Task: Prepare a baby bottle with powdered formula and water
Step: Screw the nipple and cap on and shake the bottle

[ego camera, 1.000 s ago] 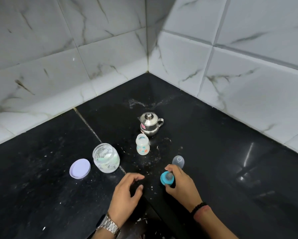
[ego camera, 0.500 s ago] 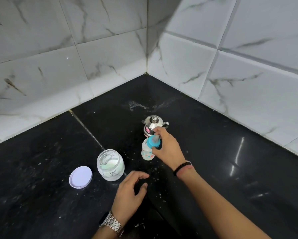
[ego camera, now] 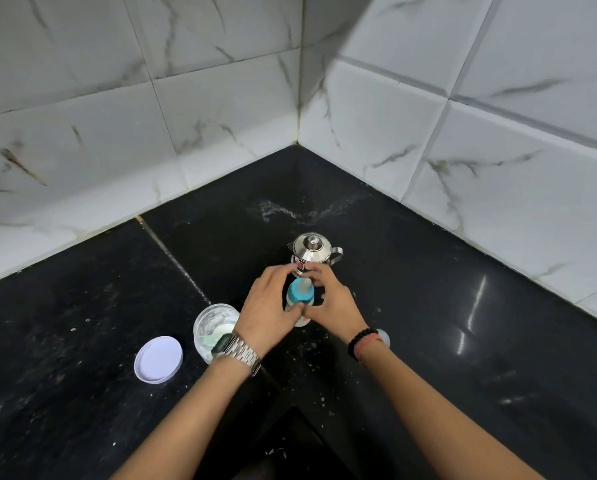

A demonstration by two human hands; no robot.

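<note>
Head view: both my hands are now at the baby bottle (ego camera: 299, 315), which stands upright on the black worktop (ego camera: 463, 341) just in front of the steel kettle (ego camera: 312, 252). A second ago my right hand (ego camera: 331, 301) was down near me, picking the blue teat ring (ego camera: 300, 292) off the worktop; half a second ago it carried the ring over the bottle while my left hand (ego camera: 267, 304) idled low. Now the ring sits on the bottle's neck and the left hand has come up to join. I judge powder and water are already in and this is the capping step, though I cannot see the contents.

Left hand: wrist with the metal watch (ego camera: 240, 351) toward me, thumb pressed across the bottle body, fingers curled round its far side. Grip clamped on the bottle, steadying it.

Right hand: wrist with the bead bracelet (ego camera: 361, 339) angled in from the right, fingertips gathered at the ring's far edge. Grip pinched on the ring, seemingly to twist it down; whether the thread has caught I cannot tell.

The open formula jar (ego camera: 212, 325) stands just left of my left wrist, its white lid (ego camera: 158, 359) lying flat further left. The clear dome cap (ego camera: 383, 337) lies behind my right wrist, mostly hidden.
</note>
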